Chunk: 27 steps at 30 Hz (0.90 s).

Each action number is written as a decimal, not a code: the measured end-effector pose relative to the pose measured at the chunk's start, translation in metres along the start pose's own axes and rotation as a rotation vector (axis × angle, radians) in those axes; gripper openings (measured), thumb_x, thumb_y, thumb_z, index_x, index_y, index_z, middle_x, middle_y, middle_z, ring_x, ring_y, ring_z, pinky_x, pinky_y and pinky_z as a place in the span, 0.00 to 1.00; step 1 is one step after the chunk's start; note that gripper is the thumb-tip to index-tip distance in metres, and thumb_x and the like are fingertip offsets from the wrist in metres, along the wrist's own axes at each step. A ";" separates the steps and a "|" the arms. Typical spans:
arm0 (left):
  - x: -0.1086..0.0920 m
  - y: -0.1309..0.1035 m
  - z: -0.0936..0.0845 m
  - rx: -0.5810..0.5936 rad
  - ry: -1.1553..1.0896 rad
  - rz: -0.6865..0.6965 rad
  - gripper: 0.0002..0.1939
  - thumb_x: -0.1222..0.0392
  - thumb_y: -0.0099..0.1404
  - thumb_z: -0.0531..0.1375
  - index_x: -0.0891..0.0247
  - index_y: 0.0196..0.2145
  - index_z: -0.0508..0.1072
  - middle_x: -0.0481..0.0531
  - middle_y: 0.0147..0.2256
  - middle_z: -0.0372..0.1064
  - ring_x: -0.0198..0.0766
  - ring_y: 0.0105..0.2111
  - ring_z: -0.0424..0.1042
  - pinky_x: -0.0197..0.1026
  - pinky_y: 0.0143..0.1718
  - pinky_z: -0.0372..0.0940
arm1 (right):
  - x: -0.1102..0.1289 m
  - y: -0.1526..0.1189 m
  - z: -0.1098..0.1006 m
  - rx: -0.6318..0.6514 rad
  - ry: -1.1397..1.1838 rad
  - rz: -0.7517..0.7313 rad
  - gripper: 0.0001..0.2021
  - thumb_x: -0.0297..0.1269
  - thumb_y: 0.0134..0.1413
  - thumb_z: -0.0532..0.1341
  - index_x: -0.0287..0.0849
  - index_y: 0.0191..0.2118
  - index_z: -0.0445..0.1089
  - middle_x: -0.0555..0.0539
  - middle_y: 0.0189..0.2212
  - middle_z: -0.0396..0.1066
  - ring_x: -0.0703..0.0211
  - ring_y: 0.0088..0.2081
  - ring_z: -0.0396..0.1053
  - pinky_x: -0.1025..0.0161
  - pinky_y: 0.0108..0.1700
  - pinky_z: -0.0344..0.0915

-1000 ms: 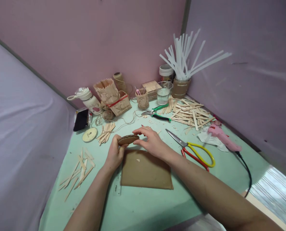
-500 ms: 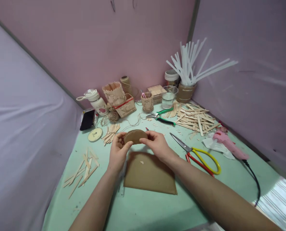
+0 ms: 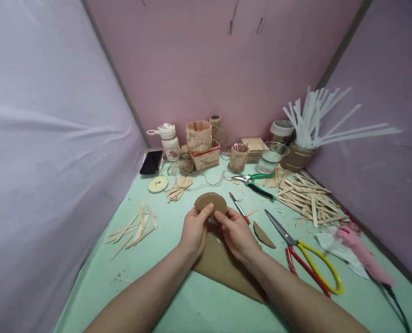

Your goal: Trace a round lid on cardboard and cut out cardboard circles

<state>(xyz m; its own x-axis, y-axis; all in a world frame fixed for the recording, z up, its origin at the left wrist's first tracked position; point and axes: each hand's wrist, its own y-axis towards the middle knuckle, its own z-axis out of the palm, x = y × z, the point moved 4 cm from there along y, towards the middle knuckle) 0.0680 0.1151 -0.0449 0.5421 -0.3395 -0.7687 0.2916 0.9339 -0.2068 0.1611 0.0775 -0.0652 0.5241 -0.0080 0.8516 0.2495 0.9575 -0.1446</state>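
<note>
Both hands hold a round brown cardboard disc (image 3: 211, 200), tilted up above the work surface. My left hand (image 3: 196, 226) grips its lower left edge, thumb on the near face. My right hand (image 3: 236, 231) pinches the lower right edge, its thumb close to the other thumb. Fingers behind the disc are mostly hidden. Beneath the hands lies a larger brown cardboard sheet (image 3: 223, 273), partly covered by them. A curved cardboard offcut (image 3: 263, 235) rests just right of my right hand, and a red-and-grey pen (image 3: 239, 208) lies beyond it.
Scissors (image 3: 306, 252) with red and yellow handles and a pink glue gun (image 3: 363, 254) lie at right. Green-handled pruning shears (image 3: 254, 180) and a pile of wooden sticks (image 3: 306, 196) are farther back. A water bowl (image 3: 271, 159) and a white bottle (image 3: 169, 143) stand near the wall.
The hands have come closer together along the disc's lower edge, and the disc is turned more face-on. My view has shifted left, bringing the pen and the offcut into sight.
</note>
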 end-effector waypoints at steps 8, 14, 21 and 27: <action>-0.005 0.005 -0.004 0.136 -0.010 -0.047 0.14 0.60 0.53 0.70 0.68 0.37 0.78 0.56 0.35 0.78 0.41 0.38 0.76 0.41 0.45 0.66 | 0.023 -0.002 -0.008 -0.028 -0.297 -0.065 0.11 0.42 0.43 0.71 0.40 0.30 0.74 0.50 0.27 0.74 0.60 0.30 0.68 0.63 0.36 0.63; 0.001 0.003 -0.005 0.101 -0.125 -0.065 0.17 0.60 0.51 0.71 0.67 0.38 0.77 0.55 0.36 0.77 0.41 0.39 0.75 0.43 0.47 0.65 | 0.023 -0.007 0.002 -0.043 -0.419 -0.127 0.10 0.42 0.47 0.67 0.41 0.30 0.72 0.51 0.26 0.72 0.60 0.30 0.67 0.63 0.35 0.63; -0.010 0.010 -0.011 0.033 -0.038 -0.043 0.17 0.59 0.47 0.73 0.67 0.35 0.78 0.53 0.35 0.78 0.37 0.35 0.75 0.38 0.42 0.67 | 0.070 -0.003 -0.037 -0.032 -0.619 -0.160 0.19 0.41 0.48 0.66 0.44 0.46 0.66 0.48 0.35 0.75 0.54 0.37 0.72 0.57 0.40 0.66; -0.008 0.012 -0.015 0.028 0.022 -0.120 0.16 0.60 0.47 0.73 0.66 0.34 0.78 0.51 0.32 0.78 0.35 0.31 0.74 0.35 0.35 0.67 | 0.114 -0.053 -0.103 -0.259 -1.681 -0.055 0.09 0.44 0.54 0.59 0.44 0.35 0.67 0.43 0.35 0.73 0.48 0.36 0.71 0.58 0.34 0.59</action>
<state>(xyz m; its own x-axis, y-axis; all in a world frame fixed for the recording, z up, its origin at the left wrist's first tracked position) 0.0553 0.1309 -0.0502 0.4845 -0.4460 -0.7525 0.3755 0.8830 -0.2816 0.2917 -0.0039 -0.0120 -0.8224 0.4165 0.3875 0.4417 0.8968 -0.0263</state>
